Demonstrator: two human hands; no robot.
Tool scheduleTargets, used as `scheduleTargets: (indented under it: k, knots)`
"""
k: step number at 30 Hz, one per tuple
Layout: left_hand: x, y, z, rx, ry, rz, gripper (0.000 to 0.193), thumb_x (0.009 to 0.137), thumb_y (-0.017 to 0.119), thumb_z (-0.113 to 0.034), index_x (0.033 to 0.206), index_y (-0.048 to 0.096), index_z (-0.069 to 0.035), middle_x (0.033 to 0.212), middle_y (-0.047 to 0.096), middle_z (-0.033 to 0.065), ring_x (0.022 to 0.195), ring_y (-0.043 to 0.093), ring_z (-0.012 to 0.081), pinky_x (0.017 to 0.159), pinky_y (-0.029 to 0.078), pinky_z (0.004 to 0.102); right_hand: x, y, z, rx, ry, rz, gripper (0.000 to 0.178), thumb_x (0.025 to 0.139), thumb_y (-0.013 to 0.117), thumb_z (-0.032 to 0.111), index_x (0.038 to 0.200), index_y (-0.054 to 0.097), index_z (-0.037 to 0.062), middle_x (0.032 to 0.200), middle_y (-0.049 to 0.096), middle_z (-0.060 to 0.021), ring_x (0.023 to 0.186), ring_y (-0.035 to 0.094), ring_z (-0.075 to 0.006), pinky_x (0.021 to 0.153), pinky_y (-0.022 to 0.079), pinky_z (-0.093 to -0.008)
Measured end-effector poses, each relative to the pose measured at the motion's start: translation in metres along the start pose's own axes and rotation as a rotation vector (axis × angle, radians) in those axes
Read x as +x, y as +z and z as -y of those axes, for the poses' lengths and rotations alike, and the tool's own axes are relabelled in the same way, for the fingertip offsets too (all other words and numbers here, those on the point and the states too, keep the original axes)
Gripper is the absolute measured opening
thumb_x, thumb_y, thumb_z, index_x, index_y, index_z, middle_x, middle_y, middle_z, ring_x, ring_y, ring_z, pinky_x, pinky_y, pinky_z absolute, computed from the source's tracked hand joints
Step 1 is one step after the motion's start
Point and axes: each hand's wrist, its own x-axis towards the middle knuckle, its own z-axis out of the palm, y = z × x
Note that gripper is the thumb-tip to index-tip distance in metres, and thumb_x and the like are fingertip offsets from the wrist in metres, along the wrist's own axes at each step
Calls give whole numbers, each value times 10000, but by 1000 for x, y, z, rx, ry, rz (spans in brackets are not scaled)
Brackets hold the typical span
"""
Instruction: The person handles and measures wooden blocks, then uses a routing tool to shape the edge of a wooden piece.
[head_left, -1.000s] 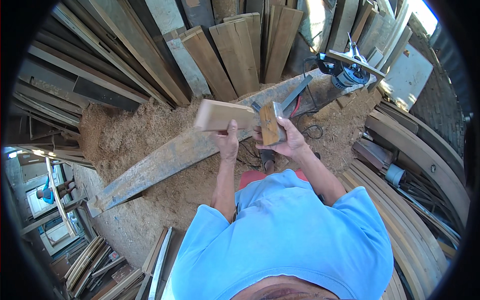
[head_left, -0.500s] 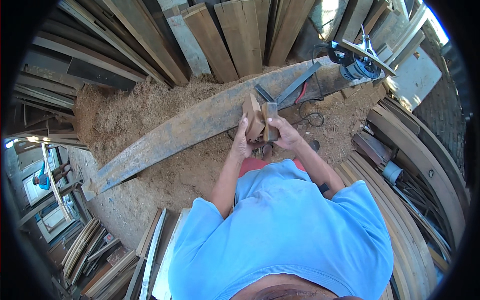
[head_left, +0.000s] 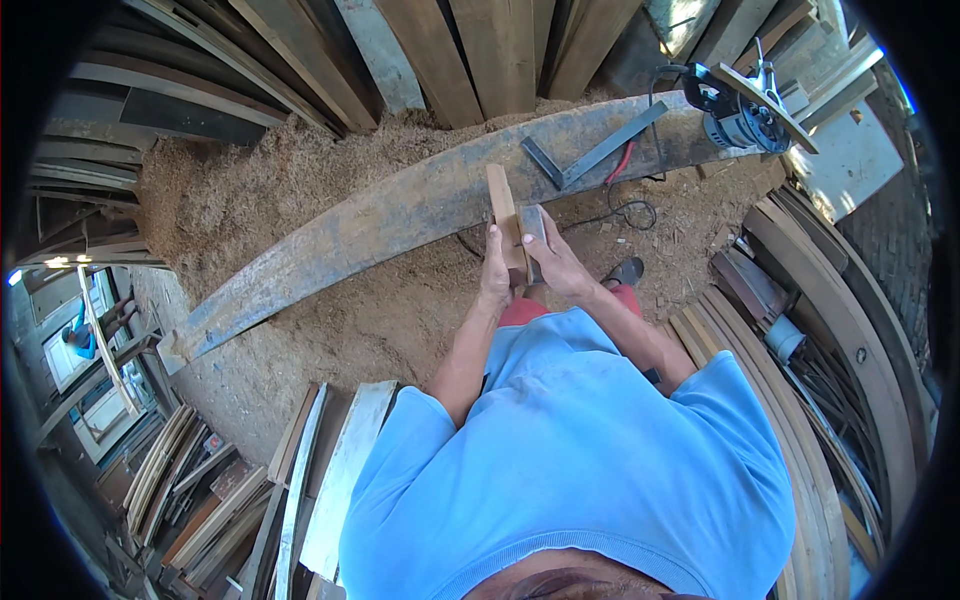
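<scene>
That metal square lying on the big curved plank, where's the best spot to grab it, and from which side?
Probably its long arm, near the middle. The metal square lies flat on the curved plank, long arm slanting up-right toward the power tool. Come from above and pinch across the narrow width; the corner end sits nearest the hands, so start there.

Sawdust floor (head_left: 330, 300) everywhere, planks (head_left: 470, 50) leaning along the far wall, curved timber strips (head_left: 840, 330) stacked right, sunlit patch (head_left: 850, 165) top right, pretty cluttered

a sawdust-covered floor (head_left: 330, 310) bears a long curved plank (head_left: 400, 215), with a metal square (head_left: 590, 155) on it.
</scene>
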Motion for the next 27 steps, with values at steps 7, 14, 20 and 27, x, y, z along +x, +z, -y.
scheduleTargets:
  k: [7,14,20,27]
  knots:
    - [-9,-3,-10,-123,-128,-40,581,1033,430,-557,1398,508,-112,1267,619,53,1142,610,202,972,496,390,10,6,-19,-495,-163,-100,783,1001,507,369,1565,152,-41,1528,364,-305,1436,379,-364,1160,314,-381]
    - [-10,14,-9,-150,-50,-125,548,1021,486,-539,1371,529,-120,1205,621,28,1069,607,176,897,497,378,64,-12,-18,-410,-43,-88,790,984,512,397,1557,190,-41,1412,497,-322,1351,491,-392,1112,379,-402]
    - [-7,-11,1,-53,-101,-12,600,1051,404,-521,1464,433,-87,1347,579,77,1245,568,222,1051,467,397,-3,5,-13,-243,18,-15,689,992,521,349,1515,279,-28,1432,468,-226,1360,450,-292,1133,345,-393]
    - [-14,4,-10,-88,-63,-166,564,973,577,-529,1360,527,-122,1109,638,47,930,612,153,761,497,332,110,-10,-38,-548,-28,-219,840,951,518,506,1531,244,-36,1346,535,-371,1302,511,-479,1075,417,-447]
